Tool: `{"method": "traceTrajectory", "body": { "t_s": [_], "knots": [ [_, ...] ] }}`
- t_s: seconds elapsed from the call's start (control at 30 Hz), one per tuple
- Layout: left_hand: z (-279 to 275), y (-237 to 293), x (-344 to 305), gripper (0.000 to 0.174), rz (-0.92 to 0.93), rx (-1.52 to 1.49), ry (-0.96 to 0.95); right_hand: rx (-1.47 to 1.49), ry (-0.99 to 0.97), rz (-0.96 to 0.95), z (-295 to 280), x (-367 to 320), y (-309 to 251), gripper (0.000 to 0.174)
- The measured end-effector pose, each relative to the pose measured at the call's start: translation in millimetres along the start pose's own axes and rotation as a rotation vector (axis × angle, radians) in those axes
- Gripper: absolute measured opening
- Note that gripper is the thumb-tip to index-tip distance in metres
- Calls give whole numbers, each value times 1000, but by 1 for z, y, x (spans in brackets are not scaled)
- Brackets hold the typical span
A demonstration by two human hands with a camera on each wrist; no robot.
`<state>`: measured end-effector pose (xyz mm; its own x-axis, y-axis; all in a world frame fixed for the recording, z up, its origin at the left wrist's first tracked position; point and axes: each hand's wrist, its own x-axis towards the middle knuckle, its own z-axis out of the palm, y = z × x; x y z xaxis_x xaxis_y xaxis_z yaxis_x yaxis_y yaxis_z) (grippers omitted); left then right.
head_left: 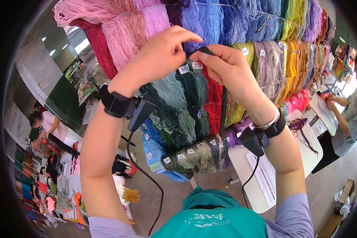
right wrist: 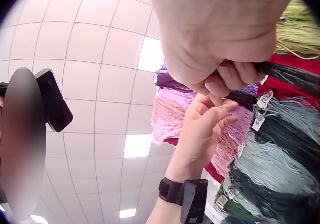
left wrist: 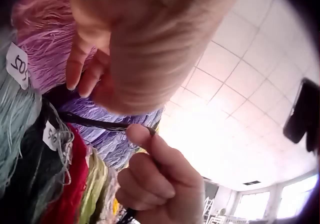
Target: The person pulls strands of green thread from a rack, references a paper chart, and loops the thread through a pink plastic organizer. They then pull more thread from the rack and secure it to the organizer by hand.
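Observation:
My right hand [head_left: 230, 67] pinches a dark skein of yarn [left wrist: 95, 122] between thumb and curled fingers. In the right wrist view, part of this yarn runs out past the other side of the fist. Close by, my left hand [head_left: 160, 53] hovers with loosely bent fingers, the index finger stretched toward the right hand; nothing shows in its grasp. Below both hands hang dark green skeins [head_left: 194, 89] with white number tags [head_left: 183, 69], beside red yarn [head_left: 214, 103] and grey-green yarn [head_left: 168, 91]. Purple-blue yarn [left wrist: 112, 146] lies behind the stretched dark skein.
Rows of coloured skeins fill the rack ahead, including pink yarn [head_left: 119, 27] and yellow yarn [head_left: 291, 67]. A white table [head_left: 242, 158] bears a printed sheet [head_left: 263, 174]. One person [head_left: 347, 115] works at the right, another [head_left: 51, 123] at the left. Camera cables [head_left: 146, 174] hang from my wrists.

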<state>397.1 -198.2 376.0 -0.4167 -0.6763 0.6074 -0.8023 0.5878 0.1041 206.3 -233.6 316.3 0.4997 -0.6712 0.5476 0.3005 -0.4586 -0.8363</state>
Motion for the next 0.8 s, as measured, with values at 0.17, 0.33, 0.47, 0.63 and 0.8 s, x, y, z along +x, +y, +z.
{"method": "traceTrajectory", "body": {
  "t_s": [0.17,0.33,0.47,0.63,0.8],
  "knots": [
    [-8,-9,2,17,-230,-267,-297,-49,-44,5,7,-2,-8,19],
    [-17,-31,-9,19,-150,173,-9,-57,-31,5,16,-5,3,18],
    [-9,-25,-10,30,-193,154,-166,6,-59,104,30,-28,14,17],
    [-1,-34,3,34,-249,218,-327,-35,-111,131,43,-69,43,20],
    [6,-24,13,57,-307,230,-430,-288,-90,102,45,-85,94,22]
  ]
}}
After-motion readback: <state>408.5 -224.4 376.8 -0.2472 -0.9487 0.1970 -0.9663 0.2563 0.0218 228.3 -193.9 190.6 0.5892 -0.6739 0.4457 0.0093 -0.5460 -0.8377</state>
